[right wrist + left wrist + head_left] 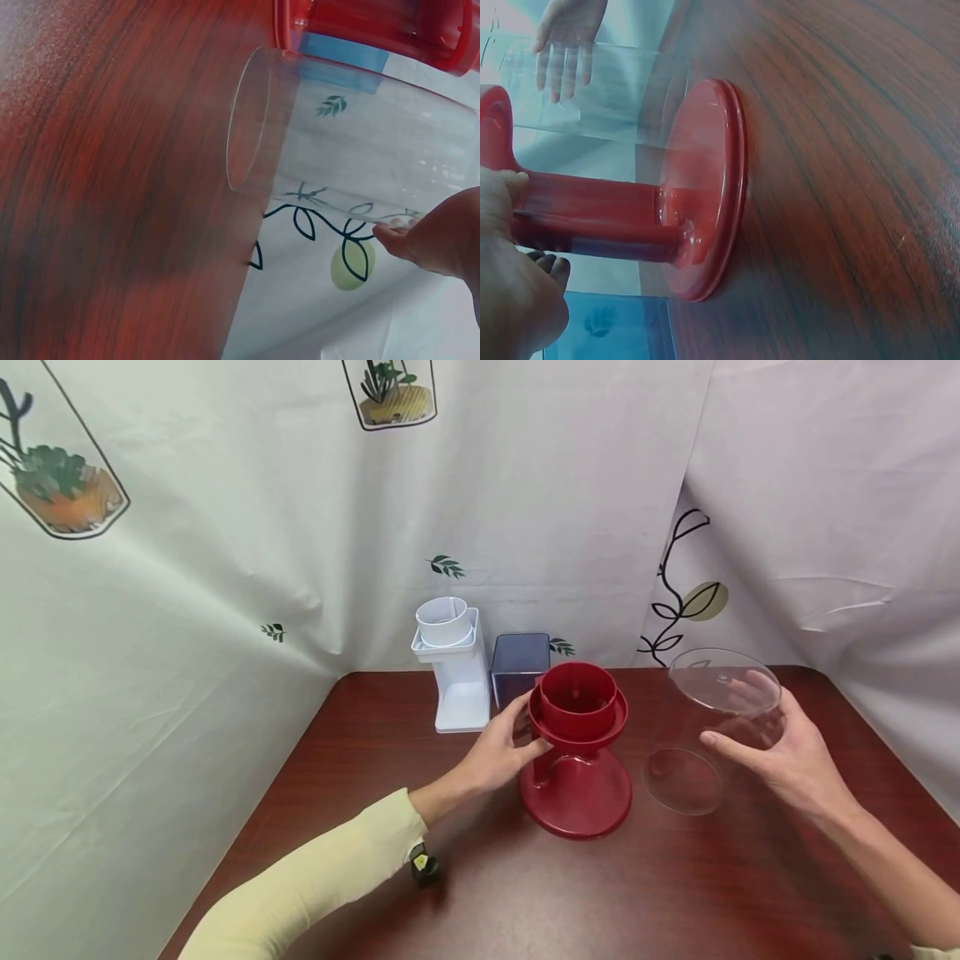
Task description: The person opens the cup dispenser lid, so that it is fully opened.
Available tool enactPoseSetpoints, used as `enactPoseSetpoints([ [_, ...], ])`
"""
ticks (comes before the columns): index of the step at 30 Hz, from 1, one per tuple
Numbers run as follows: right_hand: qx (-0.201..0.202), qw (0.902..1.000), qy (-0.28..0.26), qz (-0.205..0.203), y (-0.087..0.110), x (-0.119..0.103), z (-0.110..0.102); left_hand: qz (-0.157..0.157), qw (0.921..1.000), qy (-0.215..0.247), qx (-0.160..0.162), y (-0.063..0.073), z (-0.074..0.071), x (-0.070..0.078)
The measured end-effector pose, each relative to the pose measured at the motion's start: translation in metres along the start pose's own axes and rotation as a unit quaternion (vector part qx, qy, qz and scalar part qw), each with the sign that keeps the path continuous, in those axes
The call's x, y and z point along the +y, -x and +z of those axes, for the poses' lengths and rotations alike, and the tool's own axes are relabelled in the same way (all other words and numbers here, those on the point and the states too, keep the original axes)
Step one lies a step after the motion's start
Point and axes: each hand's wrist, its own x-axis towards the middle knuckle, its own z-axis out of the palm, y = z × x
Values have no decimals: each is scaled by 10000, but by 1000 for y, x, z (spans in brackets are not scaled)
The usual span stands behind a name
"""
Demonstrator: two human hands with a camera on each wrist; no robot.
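Observation:
A red plastic stand [576,797] with a round base, an upright post and a cup-like ring on top stands on the table. My left hand [497,752] grips its post just below the ring, and the left wrist view shows the thumb against that post [600,214]. To the right, my right hand [806,764] holds a clear cylinder [686,727] by its upper side, thumb in front and fingers behind. The cylinder [352,135] leans slightly and is beside the stand; whether its lower rim touches the table cannot be told.
Behind the left hand is a white stand [461,689] with a round ring on top. A dark blue translucent box [519,660] is beside it, near the table's back edge. A patterned white cloth [570,510] hangs behind the brown table [480,893].

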Motion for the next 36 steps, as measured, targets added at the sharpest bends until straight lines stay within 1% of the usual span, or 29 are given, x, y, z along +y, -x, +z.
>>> enactPoseSetpoints([
  [4, -46, 10000, -59, -24, -1, 4, -2, 55, 9991, -176, 383, 0, 3, 0],
  [6, -68, 9998, -161, -45, -1, 6, -2, 48, 9984, -264, 497, 0, 3, 0],
  [8, -81, 9996, -285, -45, -1, 8, -2, 17, 9980, -319, 547, 0, 3, 1],
  [12, -97, 9990, -429, 9, -2, 8, -2, 47, 9984, -246, 501, 0, 2, 1],
  [18, -81, 9994, -321, 59, -2, 5, 0, 165, 9989, 51, 438, 3, -1, -3],
  [24, -50, 9997, -246, 82, -3, 5, 1, 250, 9987, 137, 432, 4, -3, -7],
  [30, -64, 9994, -325, 79, -4, 6, -1, 183, 9985, 322, 409, 3, -4, -10],
  [36, -98, 9988, -472, 43, -6, 10, -3, 174, 9985, 368, 373, 0, -3, -11],
])
